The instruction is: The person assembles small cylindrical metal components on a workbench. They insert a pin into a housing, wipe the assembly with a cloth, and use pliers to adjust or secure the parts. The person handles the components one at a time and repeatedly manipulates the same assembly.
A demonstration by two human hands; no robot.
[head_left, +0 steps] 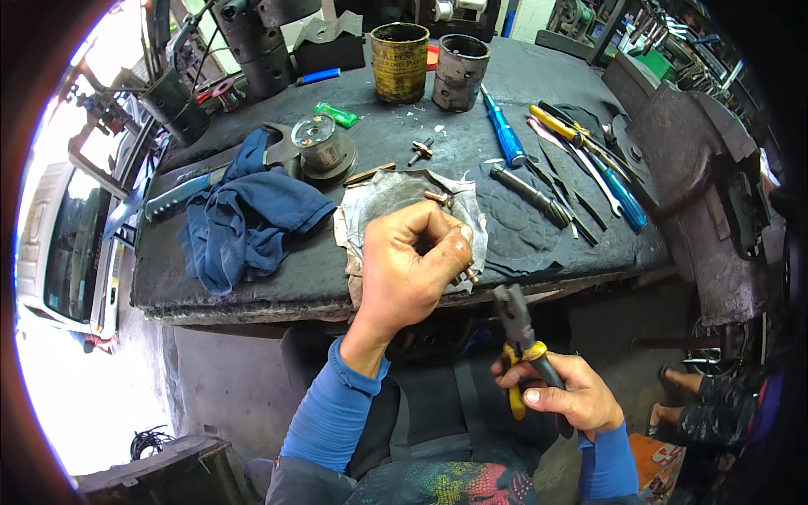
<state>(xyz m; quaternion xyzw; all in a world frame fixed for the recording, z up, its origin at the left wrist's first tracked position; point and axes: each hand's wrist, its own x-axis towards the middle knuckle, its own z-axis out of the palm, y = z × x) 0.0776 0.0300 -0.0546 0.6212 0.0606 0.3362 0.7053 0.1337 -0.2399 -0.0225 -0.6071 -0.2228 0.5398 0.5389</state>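
Observation:
My left hand (404,265) is closed in a pinch above the front edge of the workbench. A small copper-coloured metal piece (470,275) sticks out below its fingertips; most of it is hidden by the hand. Under the hand lies a worn grey cloth (383,194), with another small copper-coloured part (438,199) on it. Lower and to the right, my right hand (585,396) grips a pair of combination pliers (515,318) by its yellow and black handles. The jaws point up toward the bench edge, apart from the left hand.
On the dark bench (278,101) lie a blue cloth (244,219), a wire spool (320,147), a blue screwdriver (505,135), a ridged metal shaft (530,194) and several hand tools. Two dirty cans (400,71) stand behind. Another person's legs (699,412) show at lower right.

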